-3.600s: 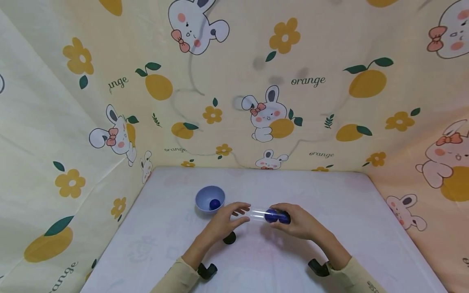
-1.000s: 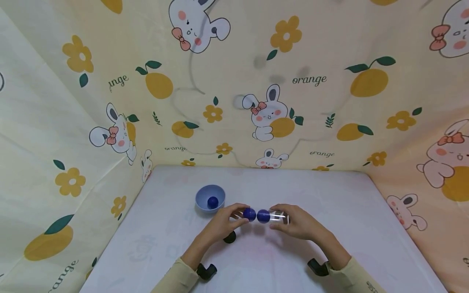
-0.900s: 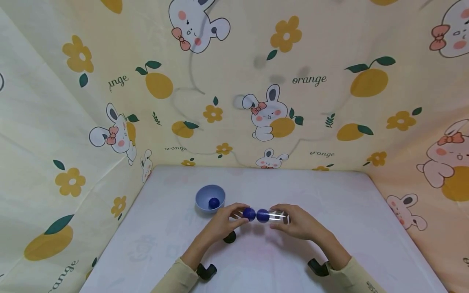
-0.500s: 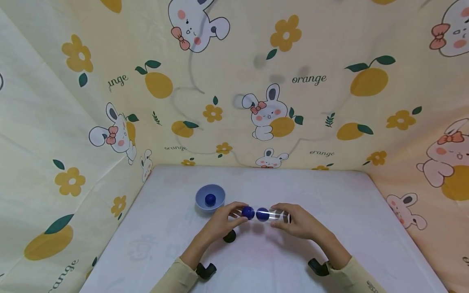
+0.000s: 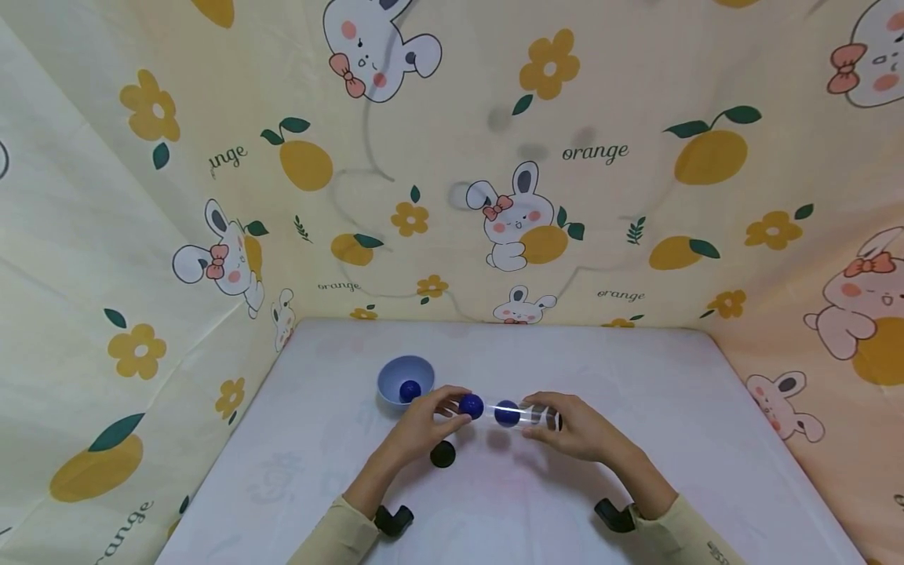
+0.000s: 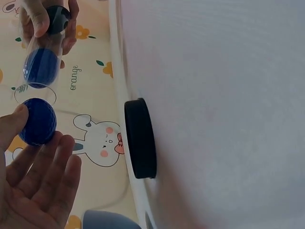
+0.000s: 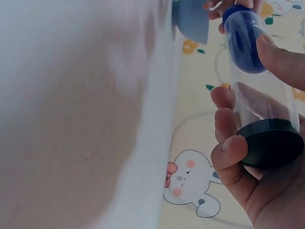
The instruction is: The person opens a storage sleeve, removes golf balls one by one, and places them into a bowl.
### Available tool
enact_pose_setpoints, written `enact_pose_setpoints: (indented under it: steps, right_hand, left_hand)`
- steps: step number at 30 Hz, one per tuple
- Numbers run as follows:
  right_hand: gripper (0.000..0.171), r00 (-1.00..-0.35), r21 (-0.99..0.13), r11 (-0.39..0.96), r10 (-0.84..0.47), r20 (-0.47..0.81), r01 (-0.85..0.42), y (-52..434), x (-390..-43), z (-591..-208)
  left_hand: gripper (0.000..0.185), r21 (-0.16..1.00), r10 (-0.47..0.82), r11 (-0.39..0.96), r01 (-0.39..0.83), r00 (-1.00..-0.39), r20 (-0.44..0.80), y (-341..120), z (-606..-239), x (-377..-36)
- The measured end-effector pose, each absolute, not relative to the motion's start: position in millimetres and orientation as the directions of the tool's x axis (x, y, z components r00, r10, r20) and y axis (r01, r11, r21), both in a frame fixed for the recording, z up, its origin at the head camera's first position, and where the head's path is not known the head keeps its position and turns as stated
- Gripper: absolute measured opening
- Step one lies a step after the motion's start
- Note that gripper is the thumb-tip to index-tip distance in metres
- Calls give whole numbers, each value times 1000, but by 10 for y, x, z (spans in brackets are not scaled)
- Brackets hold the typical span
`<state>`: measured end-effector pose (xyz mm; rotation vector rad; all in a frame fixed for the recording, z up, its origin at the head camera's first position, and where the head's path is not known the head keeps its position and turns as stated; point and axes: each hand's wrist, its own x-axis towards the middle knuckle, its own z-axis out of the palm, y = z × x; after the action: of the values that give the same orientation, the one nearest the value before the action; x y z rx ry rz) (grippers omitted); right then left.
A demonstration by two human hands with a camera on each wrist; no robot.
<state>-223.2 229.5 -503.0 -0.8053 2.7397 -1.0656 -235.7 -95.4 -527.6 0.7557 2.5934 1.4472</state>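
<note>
I see a clear plastic tube lying level above the table with a black cap on its right end, one dark blue ball inside, and a second blue ball just outside its open left mouth.

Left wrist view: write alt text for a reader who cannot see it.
A left hand pinches a dark blue dimpled ball at the open mouth of a clear plastic tube, held by the right hand with another blue ball inside. A black round cap lies on the white table.
</note>
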Motion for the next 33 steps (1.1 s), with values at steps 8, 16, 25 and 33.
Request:
enact_pose_setpoints:
  steps: [8,16,25,33]
  right_hand:
    - [49,-841,-664,583,-526,130,-467,2308,-2233,-5032]
    - [50,-840,-673,575,-526,132,-466,2324,-2233,-5025]
    - [50,-845,-662,587,-518,134,-465,2323,-2237,-5014]
    - [49,-845,-670,583,-520,126,-459,2317,-2241,-5008]
  left_hand:
    - [45,786,426,463,410,-880,208,-1026,-5279,-2404]
    - [45,765,367,503,403,-901,233,-1141,-5215,-2470]
    - [45,746,314,521,415,-906,284,-1296,-5204,-2557]
    - [44,717,269,590,371,-928,259,-1377,-5212,-2585]
